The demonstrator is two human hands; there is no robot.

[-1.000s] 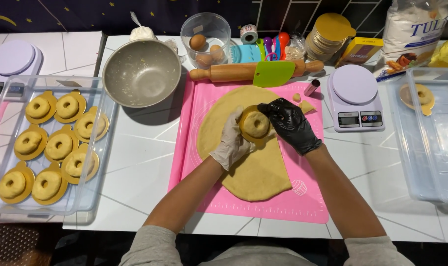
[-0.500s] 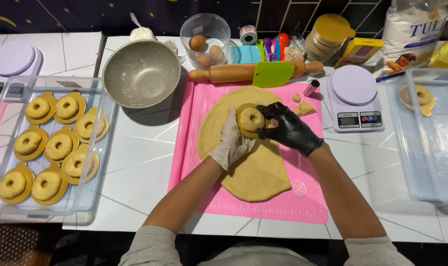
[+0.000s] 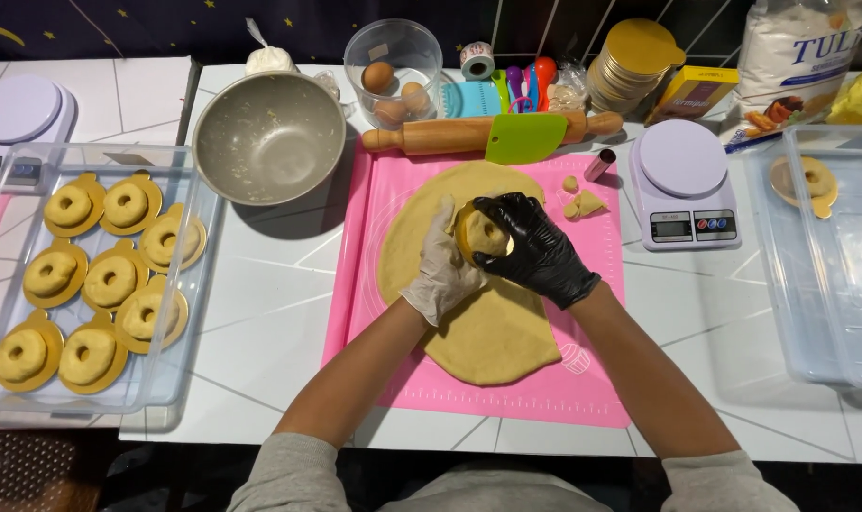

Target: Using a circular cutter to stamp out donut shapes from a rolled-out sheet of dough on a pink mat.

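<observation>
My left hand (image 3: 442, 267), in a pale glove, holds a gold round card with a raw dough ring (image 3: 481, 231) on it, above the rolled dough sheet (image 3: 493, 327). My right hand (image 3: 537, 248), in a black glove, is curled over the ring's right side with its fingers on the dough. The sheet lies on a pink silicone mat (image 3: 597, 379) and has a piece cut away on its right side.
A clear tray (image 3: 199, 284) at left holds several dough rings on gold cards. Behind the mat are a metal bowl (image 3: 270, 137), a rolling pin (image 3: 421, 138), a green scraper (image 3: 526, 139), a metal cutter (image 3: 599, 165) and dough scraps (image 3: 583, 203). A scale (image 3: 682, 185) and a second clear tray (image 3: 815, 265) stand at right.
My right hand has moved left and closed over the dough ring, covering more of it. The ring and card have tilted slightly in my left hand.
</observation>
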